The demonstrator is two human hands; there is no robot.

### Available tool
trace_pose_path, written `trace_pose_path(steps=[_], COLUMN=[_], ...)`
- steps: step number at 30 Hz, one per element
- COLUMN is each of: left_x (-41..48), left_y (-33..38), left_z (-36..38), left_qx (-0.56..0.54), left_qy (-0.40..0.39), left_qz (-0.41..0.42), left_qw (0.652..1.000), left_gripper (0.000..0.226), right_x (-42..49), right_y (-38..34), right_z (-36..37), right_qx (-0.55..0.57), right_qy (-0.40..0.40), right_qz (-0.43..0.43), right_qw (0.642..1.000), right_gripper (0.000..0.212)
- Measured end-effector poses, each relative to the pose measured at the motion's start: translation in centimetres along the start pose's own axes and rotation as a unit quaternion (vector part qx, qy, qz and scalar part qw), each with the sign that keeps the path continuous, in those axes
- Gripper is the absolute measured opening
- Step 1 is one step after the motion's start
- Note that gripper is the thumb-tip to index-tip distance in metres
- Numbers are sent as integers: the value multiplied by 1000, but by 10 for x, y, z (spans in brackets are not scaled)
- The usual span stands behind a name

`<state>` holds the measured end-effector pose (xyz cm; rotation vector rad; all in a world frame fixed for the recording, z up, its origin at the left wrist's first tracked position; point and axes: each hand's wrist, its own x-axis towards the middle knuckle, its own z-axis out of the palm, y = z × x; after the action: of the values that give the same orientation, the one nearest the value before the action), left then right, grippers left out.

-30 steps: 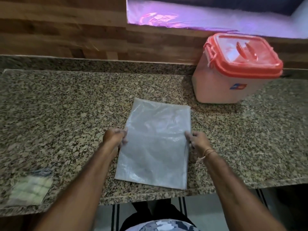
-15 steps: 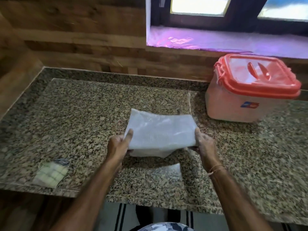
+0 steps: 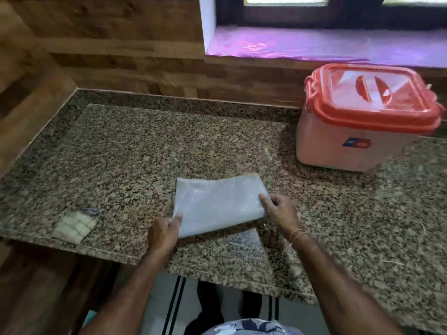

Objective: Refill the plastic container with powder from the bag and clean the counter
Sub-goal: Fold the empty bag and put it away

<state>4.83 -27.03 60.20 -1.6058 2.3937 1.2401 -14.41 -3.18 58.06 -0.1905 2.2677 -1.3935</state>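
Plastic bag [image 3: 217, 204]: empty, whitish and doubled over on itself, held over the near middle of the granite counter [image 3: 145, 153]
Left hand [image 3: 164, 234]: at the bag's 7 o'clock corner; the thumb lies flat on top of the sheet and the other fingers curl in below the edge, so the corner is pinched between them
Right hand [image 3: 280, 211]: at the bag's 3 o'clock edge; one fingertip rests on top, pointing toward 10 o'clock, and the rest curl round the edge in a grip
Bag against the fingers: the sheet is stretched between the two hands, at 1 o'clock of the left thumb and 9 o'clock of the right fingers
Lower flap: a see-through part shows at 5 o'clock below the fold; whether it touches the counter cannot be told
Plastic container [image 3: 358, 146]: pale pink body with its red lid [image 3: 372, 100] on, at 2 o'clock from the bag, well apart from both hands, by the back wall
Checked cloth [image 3: 76, 224]: folded, at 9 o'clock from the bag, near the counter's front edge
Wrist thread [image 3: 297, 234]: thin band on the right wrist
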Motion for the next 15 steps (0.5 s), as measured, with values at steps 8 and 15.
trace_pose_path(steps=[8,15], left_x=[-13,-2], left_y=[-23,-28], left_z=[50,78], left_qx=[307,371], left_qy=[32,-44], left_qz=[227,158], left_qw=[924,914], left_gripper=[101,101], right_x=[-5,-3], right_y=[41,40], right_z=[-17,-20], right_qx=[-127,-62], right_qy=[-45,91], right_qz=[-16,31], right_qw=[991,993], right_gripper=[33,28])
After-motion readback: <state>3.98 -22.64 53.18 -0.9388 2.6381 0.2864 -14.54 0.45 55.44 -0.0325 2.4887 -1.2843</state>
